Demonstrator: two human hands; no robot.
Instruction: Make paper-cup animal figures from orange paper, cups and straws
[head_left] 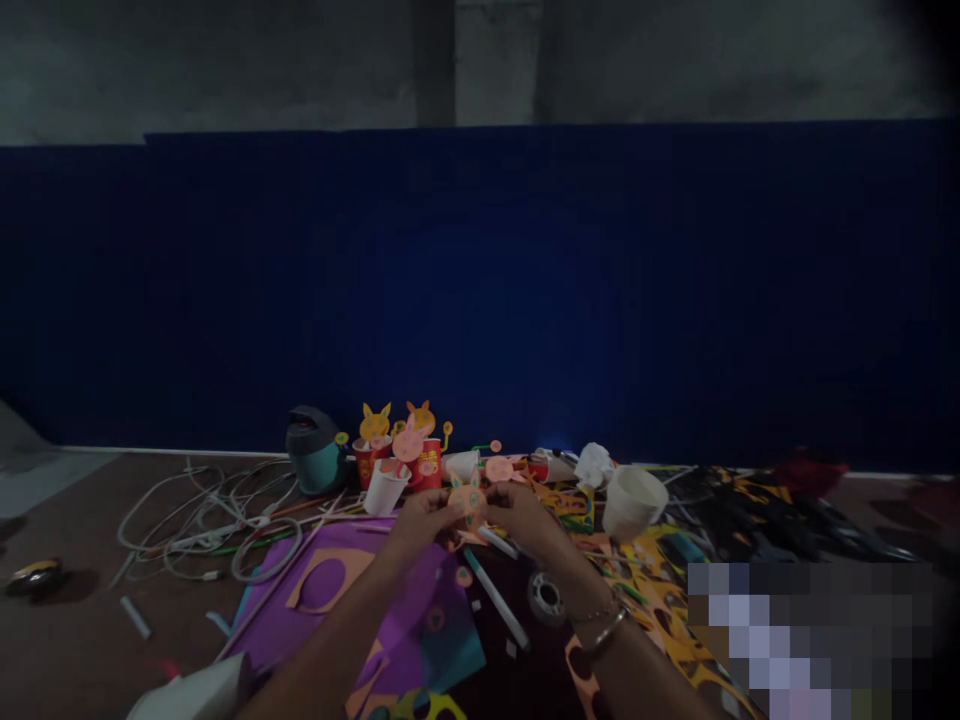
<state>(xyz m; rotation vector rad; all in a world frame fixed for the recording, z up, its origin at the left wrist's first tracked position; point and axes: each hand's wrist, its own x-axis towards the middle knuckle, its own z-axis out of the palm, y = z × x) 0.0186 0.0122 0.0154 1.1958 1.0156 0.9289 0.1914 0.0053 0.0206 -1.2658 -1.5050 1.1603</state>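
Both hands meet at the middle of the floor over craft scraps. My left hand [421, 520] and my right hand [523, 515] pinch a small orange paper animal face with pointed ears [468, 499] between them, fingers closed on its edges. A bracelet sits on my right wrist. Under the hands lie a purple sheet [352, 600] with an orange cut-out and a white marker pen [496, 600].
Red cups with paper animal faces [405, 455] stand behind. White paper cups [631, 500] [385, 490], a teal device [315, 452], tangled white cables [202, 515], a tape roll [545, 596], yellow and orange offcuts [660, 610] lie about. A dark blue wall panel [480, 290] rises behind.
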